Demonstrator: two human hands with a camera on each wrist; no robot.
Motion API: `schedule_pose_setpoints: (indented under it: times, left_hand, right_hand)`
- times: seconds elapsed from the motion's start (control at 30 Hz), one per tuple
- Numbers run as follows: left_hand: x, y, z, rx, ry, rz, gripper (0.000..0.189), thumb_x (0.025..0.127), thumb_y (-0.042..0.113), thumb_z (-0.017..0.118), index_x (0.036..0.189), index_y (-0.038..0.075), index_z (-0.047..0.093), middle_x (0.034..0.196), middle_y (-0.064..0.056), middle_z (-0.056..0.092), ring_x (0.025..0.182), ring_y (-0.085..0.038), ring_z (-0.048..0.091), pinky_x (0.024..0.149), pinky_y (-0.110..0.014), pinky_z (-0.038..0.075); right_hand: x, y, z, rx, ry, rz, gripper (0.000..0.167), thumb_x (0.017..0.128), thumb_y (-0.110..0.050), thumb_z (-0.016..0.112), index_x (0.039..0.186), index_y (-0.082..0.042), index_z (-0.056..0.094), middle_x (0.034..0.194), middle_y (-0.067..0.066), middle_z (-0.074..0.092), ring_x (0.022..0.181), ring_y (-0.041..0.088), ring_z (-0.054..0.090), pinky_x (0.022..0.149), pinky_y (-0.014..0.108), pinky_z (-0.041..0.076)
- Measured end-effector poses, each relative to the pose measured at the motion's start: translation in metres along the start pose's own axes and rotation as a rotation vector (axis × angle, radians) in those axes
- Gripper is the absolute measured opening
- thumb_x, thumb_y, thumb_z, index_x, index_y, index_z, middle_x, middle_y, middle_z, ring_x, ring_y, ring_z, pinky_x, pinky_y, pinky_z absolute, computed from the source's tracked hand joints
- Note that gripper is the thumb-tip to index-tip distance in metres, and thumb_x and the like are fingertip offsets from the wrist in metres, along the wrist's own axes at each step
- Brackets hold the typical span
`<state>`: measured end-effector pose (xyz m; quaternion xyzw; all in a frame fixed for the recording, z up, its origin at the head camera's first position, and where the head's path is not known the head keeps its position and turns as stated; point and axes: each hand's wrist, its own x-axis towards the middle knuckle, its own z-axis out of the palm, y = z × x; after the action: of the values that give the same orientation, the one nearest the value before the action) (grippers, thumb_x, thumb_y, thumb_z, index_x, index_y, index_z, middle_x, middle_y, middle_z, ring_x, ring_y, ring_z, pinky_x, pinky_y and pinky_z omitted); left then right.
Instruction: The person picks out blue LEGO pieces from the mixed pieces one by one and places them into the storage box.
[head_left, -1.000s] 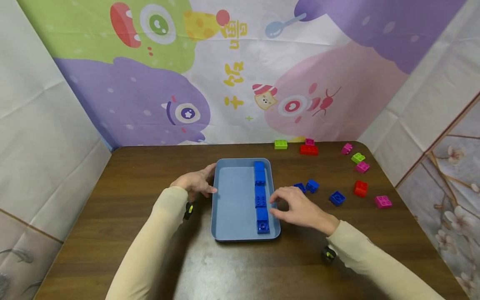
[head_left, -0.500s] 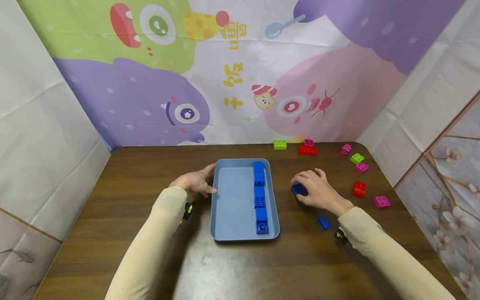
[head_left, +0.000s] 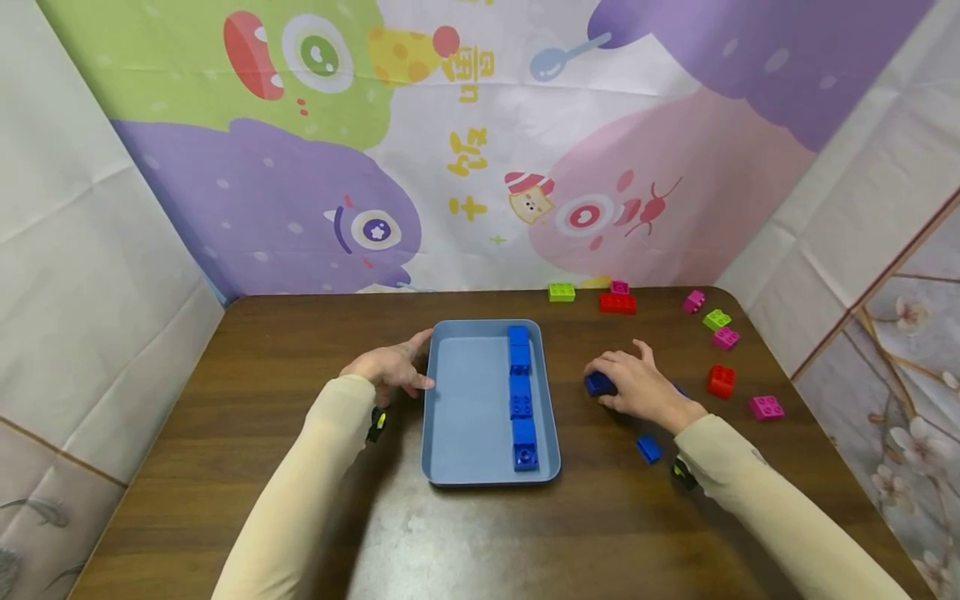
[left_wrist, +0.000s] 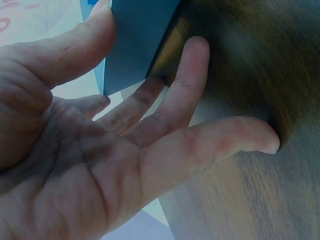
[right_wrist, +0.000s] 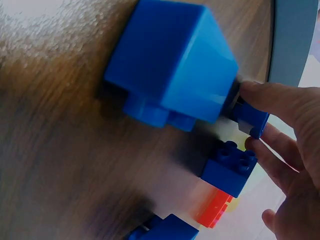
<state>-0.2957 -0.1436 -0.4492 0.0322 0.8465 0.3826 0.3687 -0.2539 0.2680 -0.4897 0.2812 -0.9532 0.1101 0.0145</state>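
Since a second ago, the right hand (head_left: pixel 633 385) has moved from the tray (head_left: pixel 465 417) out to the desk (head_left: pixel 480 542). Its thumb and fingers (right_wrist: pixel 272 165) seem to pinch a dark blue brick (right_wrist: pixel 256 120), though the hand partly hides it. Just beside it stands a studded blue brick (right_wrist: pixel 230 167); another blue brick (head_left: pixel 648 448) lies nearer the sleeve. Left hand (head_left: pixel 390 367): fingers loosely spread, thumb touching the tray's left wall. Inside the tray, along its right side, runs a blue row (head_left: pixel 521 396). Farther right sits a red brick (head_left: pixel 722 381).
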Motion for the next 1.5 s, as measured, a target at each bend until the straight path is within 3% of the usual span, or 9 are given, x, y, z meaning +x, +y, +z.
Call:
schedule_pose_setpoints:
  times: [0.2, 0.67, 0.97, 1.13, 1.5]
  left_hand:
    - [-0.001, -0.001, 0.000, -0.017, -0.002, 0.005, 0.099, 0.098, 0.010, 0.068, 0.164, 0.035, -0.002, 0.167, -0.018, 0.017, 0.124, -0.043, 0.059, 0.090, -0.079, 0.044]
    - [0.000, -0.001, 0.000, 0.009, 0.007, 0.006, 0.100, 0.097, 0.010, 0.070, 0.164, 0.035, -0.001, 0.166, -0.018, 0.019, 0.118, -0.040, 0.063, 0.082, -0.074, 0.051]
    - [0.001, -0.001, -0.001, 0.014, 0.008, 0.013, 0.100, 0.097, 0.010, 0.070, 0.164, 0.035, 0.000, 0.166, -0.018, 0.019, 0.118, -0.040, 0.063, 0.080, -0.073, 0.052]
    - [0.001, -0.001, 0.001, -0.009, 0.007, 0.007, 0.100, 0.097, 0.010, 0.069, 0.164, 0.035, 0.000, 0.168, -0.017, 0.016, 0.120, -0.041, 0.062, 0.087, -0.078, 0.046]
    - [0.001, -0.001, 0.001, -0.002, 0.009, 0.009, 0.100, 0.097, 0.009, 0.069, 0.164, 0.034, 0.000, 0.168, -0.017, 0.016, 0.119, -0.041, 0.063, 0.086, -0.077, 0.047]
  right_hand:
    - [0.001, 0.001, 0.001, 0.028, 0.010, 0.001, 0.042, 0.078, -0.016, 0.090, 0.113, -0.010, 0.069, 0.115, 0.013, 0.072, 0.111, 0.036, 0.066, 0.110, 0.078, 0.017]
    - [0.003, 0.001, 0.004, 0.077, 0.024, -0.027, 0.047, 0.078, -0.015, 0.090, 0.116, -0.008, 0.065, 0.115, 0.012, 0.072, 0.110, 0.033, 0.067, 0.109, 0.077, 0.019]
    - [0.006, -0.011, -0.003, 0.112, 0.019, -0.041, 0.044, 0.082, -0.017, 0.087, 0.118, -0.006, 0.065, 0.118, 0.014, 0.072, 0.113, 0.034, 0.067, 0.110, 0.077, 0.019]
    - [0.008, -0.015, -0.006, 0.131, 0.015, -0.047, 0.043, 0.084, -0.017, 0.086, 0.120, -0.007, 0.065, 0.118, 0.012, 0.072, 0.114, 0.034, 0.066, 0.112, 0.075, 0.019]
    - [0.008, -0.035, -0.016, 0.203, 0.044, -0.126, 0.037, 0.087, -0.017, 0.082, 0.118, -0.006, 0.066, 0.115, 0.009, 0.072, 0.109, 0.028, 0.068, 0.112, 0.072, 0.022]
